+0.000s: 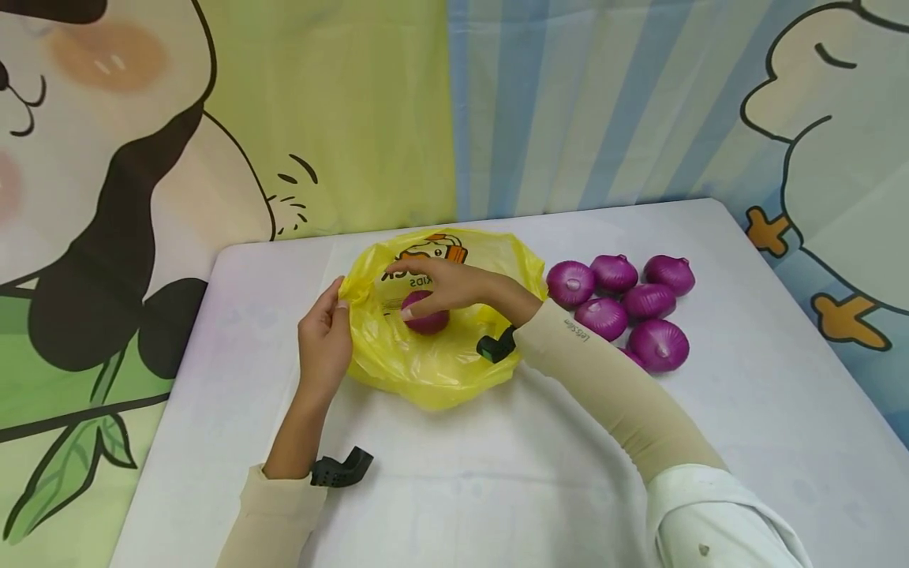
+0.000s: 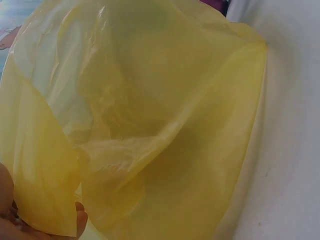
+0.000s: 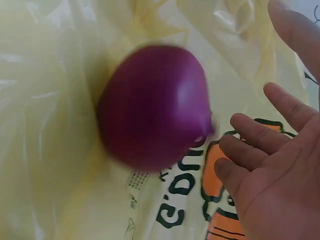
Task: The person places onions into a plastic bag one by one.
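A yellow plastic bag (image 1: 433, 379) with a printed duck lies with its mouth spread wide. My left hand (image 1: 325, 339) pinches its left rim between thumb and fingers. Thin yellow plastic of the bag (image 2: 165, 115) fills most of the left wrist view. Inside the bag is one purple onion (image 3: 155, 107), blurred in the right wrist view. My right hand (image 1: 454, 285) is over the bag's mouth, partly covering the onion in the head view. In the right wrist view its fingers (image 3: 255, 135) are spread and apart from the onion.
Several purple onions (image 1: 649, 302) sit in a cluster on the white table (image 1: 440, 489), to the right of the bag. My right forearm overlaps some of them in the head view. Behind the table hangs a printed cloth (image 1: 355, 118) with cartoon animals.
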`<state>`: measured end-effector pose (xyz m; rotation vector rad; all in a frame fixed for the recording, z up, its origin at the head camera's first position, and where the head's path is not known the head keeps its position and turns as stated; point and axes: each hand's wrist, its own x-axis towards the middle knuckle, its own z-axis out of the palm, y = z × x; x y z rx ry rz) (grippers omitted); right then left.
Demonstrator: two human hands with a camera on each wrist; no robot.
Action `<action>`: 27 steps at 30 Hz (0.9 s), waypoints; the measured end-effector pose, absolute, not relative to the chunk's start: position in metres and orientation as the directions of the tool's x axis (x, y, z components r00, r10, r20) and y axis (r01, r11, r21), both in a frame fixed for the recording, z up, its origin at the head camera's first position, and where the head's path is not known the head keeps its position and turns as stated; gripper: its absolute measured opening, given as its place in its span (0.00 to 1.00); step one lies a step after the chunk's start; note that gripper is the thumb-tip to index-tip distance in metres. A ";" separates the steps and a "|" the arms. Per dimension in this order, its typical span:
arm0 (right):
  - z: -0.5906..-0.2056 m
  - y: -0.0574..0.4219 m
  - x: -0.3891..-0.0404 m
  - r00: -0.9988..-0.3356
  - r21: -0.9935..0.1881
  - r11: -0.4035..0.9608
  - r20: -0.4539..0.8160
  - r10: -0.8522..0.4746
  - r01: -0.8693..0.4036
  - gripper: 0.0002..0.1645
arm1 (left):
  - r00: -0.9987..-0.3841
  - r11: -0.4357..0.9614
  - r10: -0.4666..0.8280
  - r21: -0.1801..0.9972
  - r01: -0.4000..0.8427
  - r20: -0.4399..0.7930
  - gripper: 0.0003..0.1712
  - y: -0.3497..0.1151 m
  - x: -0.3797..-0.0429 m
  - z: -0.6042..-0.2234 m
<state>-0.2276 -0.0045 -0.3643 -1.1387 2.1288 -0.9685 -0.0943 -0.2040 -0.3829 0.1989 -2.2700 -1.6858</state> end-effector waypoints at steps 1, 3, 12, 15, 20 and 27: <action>-0.363 -0.004 -0.228 -0.505 -0.789 0.390 -0.118 -0.855 -0.476 0.48 | -0.945 0.298 -0.285 0.952 0.076 0.164 0.23 -0.204 -0.094 -0.383; -0.361 -0.003 -0.227 -0.508 -0.782 0.392 -0.114 -0.854 -0.484 0.49 | -0.947 0.292 -0.276 0.953 0.082 0.166 0.23 -0.204 -0.093 -0.382; -0.356 0.005 -0.227 -0.501 -0.830 0.357 -0.111 -0.858 -0.428 0.46 | -0.949 0.281 -0.279 0.957 0.066 0.148 0.23 -0.202 -0.093 -0.383; -0.354 0.009 -0.227 -0.495 -0.855 0.326 -0.096 -0.863 -0.403 0.45 | -0.952 0.262 -0.271 0.962 0.072 0.145 0.24 -0.202 -0.094 -0.382; -0.348 0.016 -0.227 -0.488 -0.889 0.254 -0.040 -0.872 -0.381 0.44 | -0.952 0.243 -0.267 0.967 0.081 0.147 0.24 -0.202 -0.094 -0.383; -0.335 0.030 -0.225 -0.479 -0.897 0.188 0.030 -0.877 -0.400 0.40 | -0.955 0.211 -0.264 0.974 0.079 0.135 0.24 -0.202 -0.095 -0.385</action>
